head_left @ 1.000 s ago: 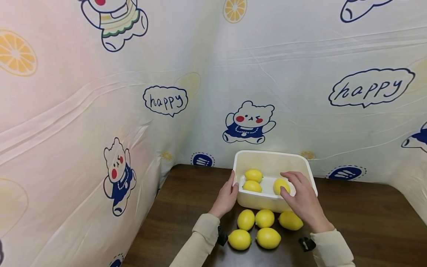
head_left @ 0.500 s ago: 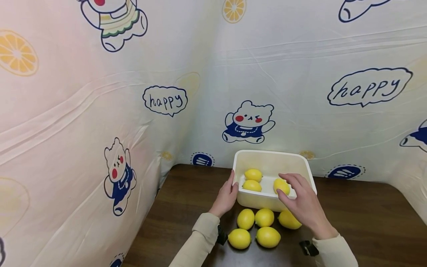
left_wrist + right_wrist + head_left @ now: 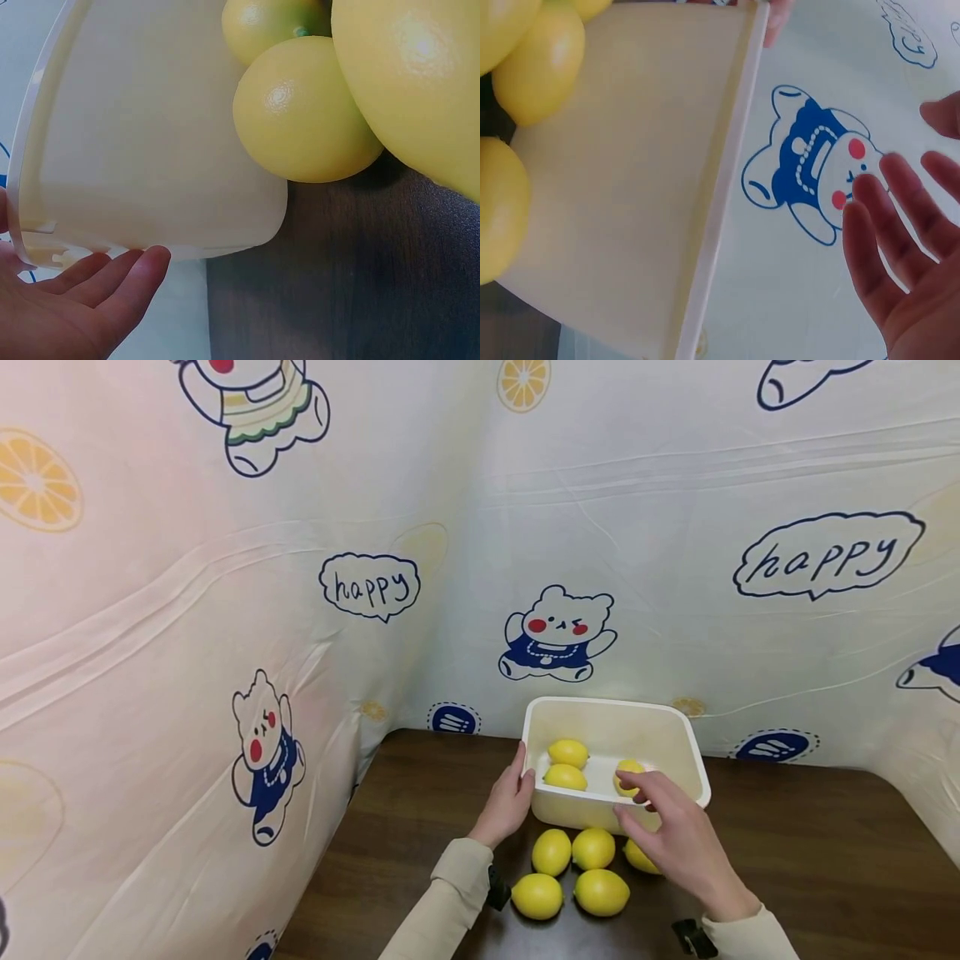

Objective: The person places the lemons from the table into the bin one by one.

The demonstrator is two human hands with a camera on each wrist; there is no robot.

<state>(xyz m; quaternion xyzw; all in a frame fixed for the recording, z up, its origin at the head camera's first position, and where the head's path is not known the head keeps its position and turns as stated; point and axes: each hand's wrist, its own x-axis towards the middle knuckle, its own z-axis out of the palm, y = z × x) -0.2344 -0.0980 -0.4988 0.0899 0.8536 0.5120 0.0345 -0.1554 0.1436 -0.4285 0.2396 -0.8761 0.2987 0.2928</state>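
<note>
A white plastic bin (image 3: 585, 812) stands on the table with three lemons inside. Two lemons (image 3: 567, 752) lie at its left, and one lemon (image 3: 627, 768) sits farther right, partly behind my right fingertips. My left hand (image 3: 504, 806) grips the bin's left side near the front corner, its thumb by the rim and its fingers along the outer wall. Above the front rim, my right hand (image 3: 678, 835) is spread with nothing between thumb and fingers. In the right wrist view that hand (image 3: 915, 247) shows relaxed, parted fingers beside the rim.
Several lemons (image 3: 602, 892) lie in a cluster on the dark wood table (image 3: 420, 810) in front of the bin. One lemon (image 3: 640, 857) is partly covered by my right hand. A printed cloth (image 3: 675, 635) hangs behind and at the left of the table.
My right hand has drawn back from over the lemon inside the bin, toward me and down to the front rim. My left hand keeps its grip on the bin.
</note>
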